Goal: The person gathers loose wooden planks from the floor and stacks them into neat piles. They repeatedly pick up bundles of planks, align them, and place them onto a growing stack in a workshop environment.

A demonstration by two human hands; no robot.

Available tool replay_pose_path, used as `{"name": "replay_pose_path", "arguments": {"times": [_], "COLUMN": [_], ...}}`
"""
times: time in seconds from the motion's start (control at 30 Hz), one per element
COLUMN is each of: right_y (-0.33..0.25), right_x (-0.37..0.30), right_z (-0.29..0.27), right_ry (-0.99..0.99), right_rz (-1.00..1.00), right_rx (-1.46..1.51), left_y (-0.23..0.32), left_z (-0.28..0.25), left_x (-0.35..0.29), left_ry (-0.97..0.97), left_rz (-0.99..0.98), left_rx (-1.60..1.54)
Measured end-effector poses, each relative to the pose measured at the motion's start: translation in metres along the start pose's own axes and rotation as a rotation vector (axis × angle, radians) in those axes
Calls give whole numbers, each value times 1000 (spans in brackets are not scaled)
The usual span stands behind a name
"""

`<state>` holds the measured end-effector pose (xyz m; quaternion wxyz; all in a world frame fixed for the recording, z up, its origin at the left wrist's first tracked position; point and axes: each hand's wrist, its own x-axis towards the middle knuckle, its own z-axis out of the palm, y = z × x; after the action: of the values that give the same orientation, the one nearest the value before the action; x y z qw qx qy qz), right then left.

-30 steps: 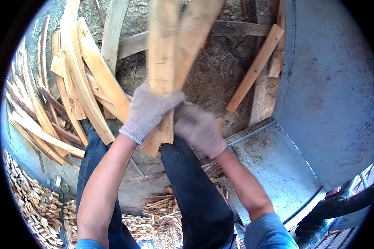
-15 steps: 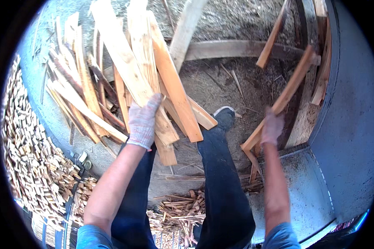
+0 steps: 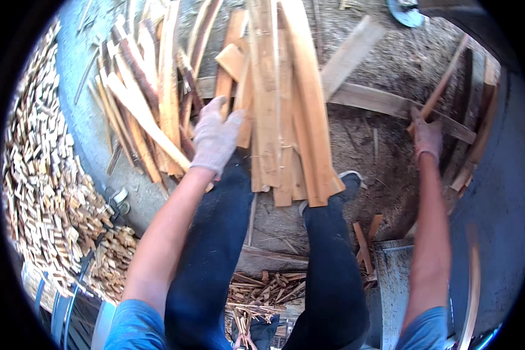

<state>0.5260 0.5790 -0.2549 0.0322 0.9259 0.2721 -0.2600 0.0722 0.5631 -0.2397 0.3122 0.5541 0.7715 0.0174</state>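
My left hand (image 3: pixel 214 137), in a pale knit work glove, is open with fingers apart, beside a stack of long planed boards (image 3: pixel 266 105). The boards lean toward me, their near ends by my legs. My right hand (image 3: pixel 428 137), also gloved, is closed around the near end of a narrow wooden strip (image 3: pixel 447 76) that points away to the far right. Beneath it crosses a weathered grey plank (image 3: pixel 385 100). Left of my left hand, rough bark-edged slats (image 3: pixel 137 99) lie in a loose pile.
A big heap of short cut wood pieces (image 3: pixel 46 169) fills the left side. More offcuts (image 3: pixel 268 289) lie behind my legs, near another person's hands with thin sticks. A grey metal panel (image 3: pixel 510 175) stands right. A blurred strip (image 3: pixel 473 291) shows at lower right.
My left hand has let go of the board it held and opened. My right hand has reached farther away and grips a different strip. The view has shifted.
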Motion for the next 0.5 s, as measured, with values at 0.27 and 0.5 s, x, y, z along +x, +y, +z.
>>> {"name": "replay_pose_path", "arguments": {"times": [0.27, 0.5], "right_y": [6, -13], "right_x": [-65, -278], "right_z": [10, 25], "right_ry": [-137, -347], "right_rz": [-47, 79], "right_rx": [208, 663], "left_y": [-53, -36], "left_z": [37, -11], "left_x": [-1, 39], "left_ry": [114, -321], "left_rz": [-111, -317], "left_rx": [82, -76]}}
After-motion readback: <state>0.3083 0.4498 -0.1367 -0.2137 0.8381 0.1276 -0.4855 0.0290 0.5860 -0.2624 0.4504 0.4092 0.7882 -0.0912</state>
